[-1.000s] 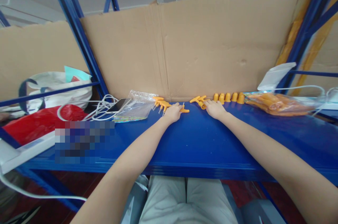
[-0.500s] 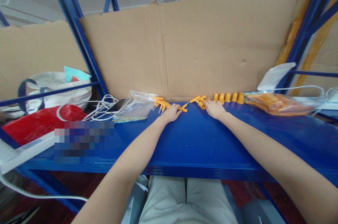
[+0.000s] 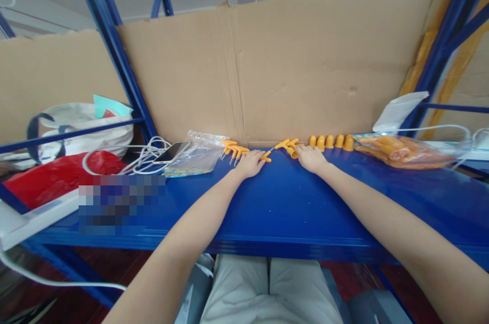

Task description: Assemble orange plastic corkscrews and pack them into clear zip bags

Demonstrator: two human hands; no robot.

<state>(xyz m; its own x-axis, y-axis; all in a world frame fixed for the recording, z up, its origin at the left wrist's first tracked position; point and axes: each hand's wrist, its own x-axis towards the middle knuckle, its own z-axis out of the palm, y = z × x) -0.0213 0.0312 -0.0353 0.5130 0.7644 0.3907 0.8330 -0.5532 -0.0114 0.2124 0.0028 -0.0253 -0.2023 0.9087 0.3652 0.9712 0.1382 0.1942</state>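
Note:
My left hand [image 3: 251, 164] is closed on an orange-handled corkscrew [image 3: 266, 158], whose metal spiral points toward the right. Just left of that hand lie several more orange corkscrews [image 3: 231, 147] with their spirals toward me. My right hand [image 3: 312, 159] has its fingers closed around an orange cup-shaped cap [image 3: 292, 153], its open end facing left. Behind the cap, another orange corkscrew handle [image 3: 286, 144] rests at the back of the blue shelf [image 3: 275, 207]. To the right of my right hand, several similar orange caps [image 3: 329, 141] stand in a row.
A clear bag of orange pieces [image 3: 405, 151] lies at right. On the left are a clear plastic bag [image 3: 196, 158], a phone [image 3: 172, 152], white cables [image 3: 147, 153] and a red bag [image 3: 72, 173]. A cardboard panel [image 3: 305, 69] closes the back; blue posts [image 3: 110, 44] flank it.
My left hand has shifted very slightly, with the corkscrew still in it. My right hand and the cap stay in nearly the same place.

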